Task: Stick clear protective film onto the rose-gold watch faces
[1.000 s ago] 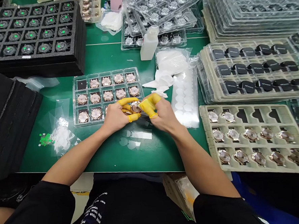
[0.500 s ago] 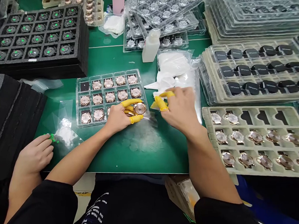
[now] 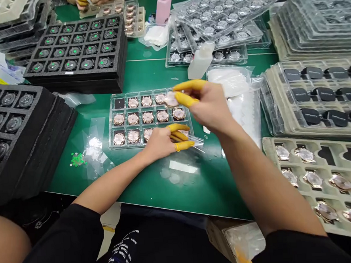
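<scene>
The right hand (image 3: 212, 107) pinches a blurred watch (image 3: 171, 100) at the far right corner of the tray (image 3: 110, 131), beyond the left hand (image 3: 162, 142), whose grip I cannot tell.

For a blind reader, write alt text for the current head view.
The right hand, in yellow finger cots, pinches a pale, blurred, round watch case over a clear plastic compartment tray of rose-gold cases. The left hand is at the tray's near right corner. Stacked black foam trays and a white plastic bottle stand farther back.
</scene>
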Demonstrator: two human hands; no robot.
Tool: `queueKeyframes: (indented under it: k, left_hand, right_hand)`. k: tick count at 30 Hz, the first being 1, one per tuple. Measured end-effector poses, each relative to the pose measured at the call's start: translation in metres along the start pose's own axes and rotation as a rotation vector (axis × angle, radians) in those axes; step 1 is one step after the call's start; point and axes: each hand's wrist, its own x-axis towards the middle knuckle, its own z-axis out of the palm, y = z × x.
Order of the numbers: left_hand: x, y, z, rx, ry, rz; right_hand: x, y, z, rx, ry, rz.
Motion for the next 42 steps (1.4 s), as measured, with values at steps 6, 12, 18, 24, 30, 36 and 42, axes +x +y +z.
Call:
queueKeyframes:
  k: [6,12,18,24,30,36,42]
  left_hand:
    - [-0.007,-0.015,0.002,0.457,-0.060,0.304]
    - [-0.007,-0.021,0.003,0.631,-0.005,0.343]
    - [-0.009,-0.018,0.001,0.539,-0.061,0.372]
    - [-0.007,-0.018,0.004,0.529,0.034,0.408]
    - [-0.007,-0.013,0.003,0.482,0.126,0.504]
    - [-0.011,-0.003,0.003,0.489,0.253,0.630]
    - [-0.026,-0.004,0.006,0.532,0.205,0.980]
  right_hand:
    - [0.084,-0.024,0.119,-0.277,-0.376,0.017]
    - [0.094,-0.024,0.155,-0.673,-0.508,-0.229]
    - [0.077,-0.038,0.108,-0.612,-0.372,-0.079]
    - [-0.030,0.005,-0.001,-0.689,0.161,0.252]
    - [-0.076,0.039,-0.025,0.034,0.032,0.656]
    - [-0.058,0.039,-0.014,0.229,0.077,0.649]
    - [-0.060,0.044,-0.019,0.559,0.139,0.631]
